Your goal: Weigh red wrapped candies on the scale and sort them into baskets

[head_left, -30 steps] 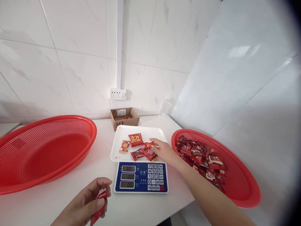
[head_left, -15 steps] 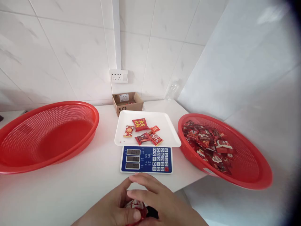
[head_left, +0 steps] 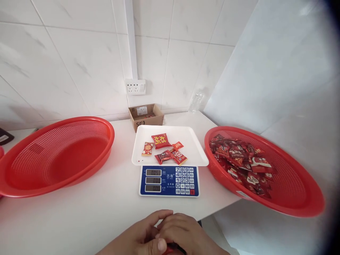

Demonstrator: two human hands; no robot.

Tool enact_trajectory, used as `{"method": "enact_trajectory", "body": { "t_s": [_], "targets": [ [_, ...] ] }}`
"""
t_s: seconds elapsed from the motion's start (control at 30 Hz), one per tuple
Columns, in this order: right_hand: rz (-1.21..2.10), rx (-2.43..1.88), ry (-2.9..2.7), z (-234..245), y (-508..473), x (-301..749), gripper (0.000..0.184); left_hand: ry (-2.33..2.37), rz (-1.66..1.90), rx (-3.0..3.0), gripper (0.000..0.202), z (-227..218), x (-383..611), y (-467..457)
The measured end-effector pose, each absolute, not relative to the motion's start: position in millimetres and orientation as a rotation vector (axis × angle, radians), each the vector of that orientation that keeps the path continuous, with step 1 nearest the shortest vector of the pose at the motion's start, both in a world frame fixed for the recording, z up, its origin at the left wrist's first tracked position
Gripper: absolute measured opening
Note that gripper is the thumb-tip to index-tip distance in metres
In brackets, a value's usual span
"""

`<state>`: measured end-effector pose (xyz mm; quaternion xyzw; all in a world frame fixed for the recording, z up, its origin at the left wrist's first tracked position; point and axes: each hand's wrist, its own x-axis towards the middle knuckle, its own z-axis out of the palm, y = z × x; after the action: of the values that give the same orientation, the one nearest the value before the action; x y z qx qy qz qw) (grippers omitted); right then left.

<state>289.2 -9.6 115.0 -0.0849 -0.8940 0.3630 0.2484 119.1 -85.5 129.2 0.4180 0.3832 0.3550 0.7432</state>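
Note:
My left hand (head_left: 138, 238) and my right hand (head_left: 186, 234) are pressed together at the bottom edge, fingers curled around a small red packet (head_left: 170, 250) of which only a sliver shows. Beyond them stands a blue scale (head_left: 169, 180) with a keypad and three displays. Its white tray (head_left: 196, 153) carries several red snack packets (head_left: 160, 140). The red basket on the right (head_left: 292, 198) holds a heap of similar red packets (head_left: 243, 161). The red basket on the left (head_left: 61, 156) has nothing in it.
A small open cardboard box (head_left: 146, 117) sits at the wall behind the scale, under a white socket strip (head_left: 135, 86). A clear plastic bottle (head_left: 196, 101) stands in the corner. The right basket overhangs the white table's right edge.
My right hand left the scale's tray and joined my left hand at the table's near edge, around the red packet. The view shifted slightly left and down.

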Motion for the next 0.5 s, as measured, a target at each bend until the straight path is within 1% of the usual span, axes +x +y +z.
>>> {"method": "enact_trajectory", "body": {
  "t_s": [0.07,0.17,0.23,0.3,0.4,0.5],
  "targets": [
    [0.947,-0.245,-2.431,117,-10,292,0.039,0.893,0.785,0.956,0.074,127,118,-89],
    [0.914,-0.409,-2.417,126,-7,302,0.03,0.928,0.807,0.921,0.067,125,117,-93],
    [0.931,-0.577,-2.384,133,0,315,0.024,0.986,0.829,0.928,0.062,127,113,-94],
    [0.844,-0.845,-2.24,140,11,334,0.023,1.185,0.841,1.022,0.057,133,103,-92],
    [0.512,-1.337,-1.868,149,34,365,0.032,1.796,0.853,1.211,0.047,148,74,-85],
    [0.173,-1.579,-1.744,154,56,390,0.054,2.489,0.904,1.376,0.048,165,35,-80]
  ]
}}
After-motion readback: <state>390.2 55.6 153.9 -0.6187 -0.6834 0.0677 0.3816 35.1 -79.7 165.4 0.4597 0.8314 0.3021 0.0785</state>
